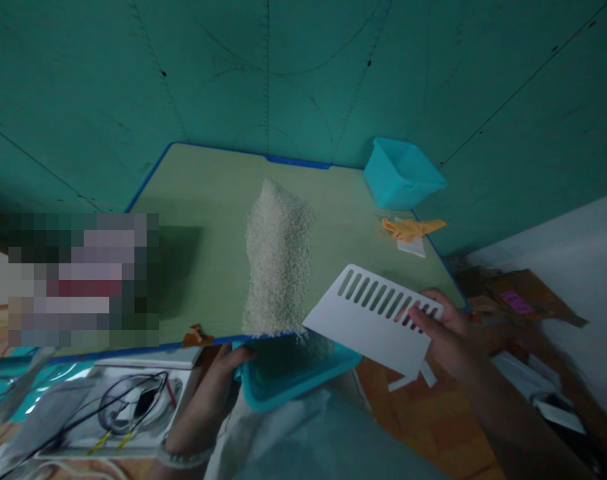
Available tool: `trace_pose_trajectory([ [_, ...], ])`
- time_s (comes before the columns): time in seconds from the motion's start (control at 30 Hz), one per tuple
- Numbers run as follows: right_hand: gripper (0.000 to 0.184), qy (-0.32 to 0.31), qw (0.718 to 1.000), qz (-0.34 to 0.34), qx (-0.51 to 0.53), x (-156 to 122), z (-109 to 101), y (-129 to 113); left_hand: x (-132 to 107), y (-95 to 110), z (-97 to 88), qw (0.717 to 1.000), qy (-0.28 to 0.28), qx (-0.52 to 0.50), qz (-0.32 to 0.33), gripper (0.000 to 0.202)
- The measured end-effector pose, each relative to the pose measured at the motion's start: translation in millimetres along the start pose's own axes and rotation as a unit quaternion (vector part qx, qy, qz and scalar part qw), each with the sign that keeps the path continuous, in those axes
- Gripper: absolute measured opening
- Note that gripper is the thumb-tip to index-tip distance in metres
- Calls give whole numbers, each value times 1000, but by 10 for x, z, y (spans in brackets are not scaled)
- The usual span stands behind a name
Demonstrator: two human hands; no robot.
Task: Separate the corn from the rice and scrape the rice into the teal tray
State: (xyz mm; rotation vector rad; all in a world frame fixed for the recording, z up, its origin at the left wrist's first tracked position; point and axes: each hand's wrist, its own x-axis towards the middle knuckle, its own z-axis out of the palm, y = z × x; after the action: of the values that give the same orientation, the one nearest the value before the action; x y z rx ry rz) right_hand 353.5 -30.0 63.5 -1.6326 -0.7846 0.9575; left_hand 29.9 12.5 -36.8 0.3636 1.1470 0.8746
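Observation:
A long heap of white rice-like grains [278,260] lies on the pale green tabletop [208,193], reaching its near edge. My left hand [226,373] grips the left end of a turquoise plastic bin [278,383], held just below that edge under the heap. Some grains show inside the bin at its far side. In my right hand [446,333] is a white plastic scraper [368,327] with a row of slots, gripped at its slotted end. The scraper's pointed corner is at the right side of the heap, near the table edge; whether it touches the grains I cannot tell.
A second turquoise bin [403,177] stands at the table's back right corner, with an orange cloth [413,229] before it. A blurred-out object [90,280] is at the left. Below left sits a white box with cables [133,400]; cardboard [528,297] lies right.

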Motion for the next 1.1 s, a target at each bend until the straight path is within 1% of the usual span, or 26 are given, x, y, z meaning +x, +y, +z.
trace_pose_trajectory([
  [0.1,51,22,999,-21,15,254,-19,-76,-17,24,14,1000,-5,-5,-6,19],
  [0.17,56,61,995,-72,36,516,-12,-131,-35,42,18,1000,7,-10,-7,22],
  [0.2,56,74,991,-100,48,662,2,-157,-43,48,16,1000,16,-10,-5,23],
  [0.27,57,85,984,-144,57,960,52,-202,-52,49,4,1000,27,-2,0,22],
  [0.3,57,75,982,-162,56,1105,87,-221,-53,46,-6,1000,29,3,2,21],
  [0.37,55,63,978,-194,53,1382,175,-255,-53,38,-26,1000,26,9,6,19],
  [0.5,51,63,971,-226,42,1862,413,-324,-72,49,-53,999,26,19,17,19],
  [0.57,48,61,969,-236,43,2052,550,-363,-87,61,-62,999,29,25,21,19],
  [0.63,44,54,971,-228,39,2189,683,-399,-92,62,-77,999,33,24,20,22],
  [0.73,40,19,980,-197,21,2272,840,-433,-77,38,-115,999,40,15,19,27],
  [0.83,40,-31,983,-182,12,2213,901,-437,-53,3,-157,999,36,7,20,32],
  [0.93,42,-63,982,-179,4,2075,874,-426,-38,-7,-171,999,40,4,21,33],
  [1.1,53,-83,985,-153,-7,1799,783,-411,-53,53,-115,999,46,-9,13,30],
])
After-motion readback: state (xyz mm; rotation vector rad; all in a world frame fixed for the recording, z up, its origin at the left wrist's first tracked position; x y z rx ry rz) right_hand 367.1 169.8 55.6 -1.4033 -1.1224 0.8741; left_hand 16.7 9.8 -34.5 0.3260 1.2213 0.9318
